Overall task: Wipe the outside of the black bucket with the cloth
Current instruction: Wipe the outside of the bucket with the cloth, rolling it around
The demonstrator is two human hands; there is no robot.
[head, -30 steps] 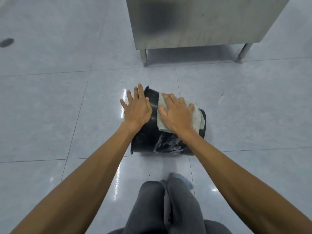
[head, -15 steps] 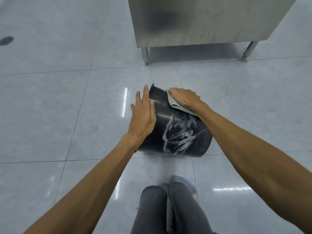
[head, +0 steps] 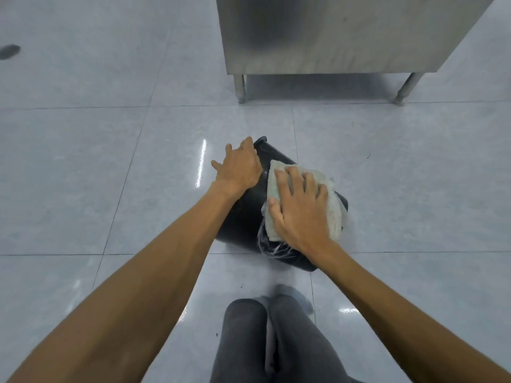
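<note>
The black bucket (head: 246,217) lies on its side on the tiled floor in front of my knees, one end pointing away to the upper left. White wet streaks show on its near side. My left hand (head: 239,165) rests flat on the bucket's upper left part, fingers curled over the far end. My right hand (head: 300,210) presses a pale greenish-white cloth (head: 333,205) flat against the top of the bucket, fingers spread. The cloth hangs over the bucket's right side and hides it there.
A stainless steel cabinet (head: 331,34) on short legs (head: 240,88) stands on the floor behind the bucket. My legs in grey trousers (head: 265,341) are at the bottom centre. A dark spot (head: 9,51) marks the glossy floor at far left.
My right hand has pulled the cloth back from the bucket's far end toward me over the streaked side. The bucket has turned slightly and my left hand has shifted toward its far end.
</note>
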